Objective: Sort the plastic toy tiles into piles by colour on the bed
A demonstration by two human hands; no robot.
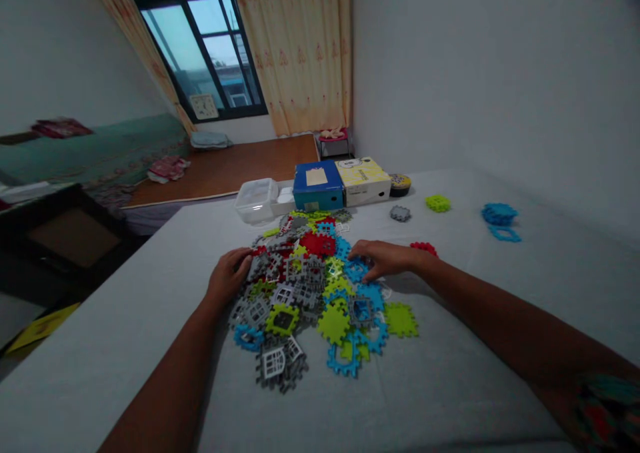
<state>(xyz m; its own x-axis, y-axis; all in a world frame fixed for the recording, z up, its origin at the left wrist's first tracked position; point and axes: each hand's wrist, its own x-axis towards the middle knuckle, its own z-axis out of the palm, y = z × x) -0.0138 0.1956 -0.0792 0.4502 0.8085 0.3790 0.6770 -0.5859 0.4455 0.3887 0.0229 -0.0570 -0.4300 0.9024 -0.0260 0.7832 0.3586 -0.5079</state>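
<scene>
While hands (229, 276) touch tiles (334, 323), box print (364, 175) blurred

Bare forearms and hands, viewed from the wearer's head. The left forearm (173, 373) rises obliquely from the lower edge; the left hand (229, 276) lies with its back upward, fingers bent and close together, directed inward. Whether they grip cannot be determined. The right forearm (485, 313) enters from the lower right and runs up toward the left, the wrist nearly straight. The right hand (387, 258) is palm down, fingers arched, the thumb (373, 273) separated from them by a visible gap. The hands are well apart, at similar height.
</scene>
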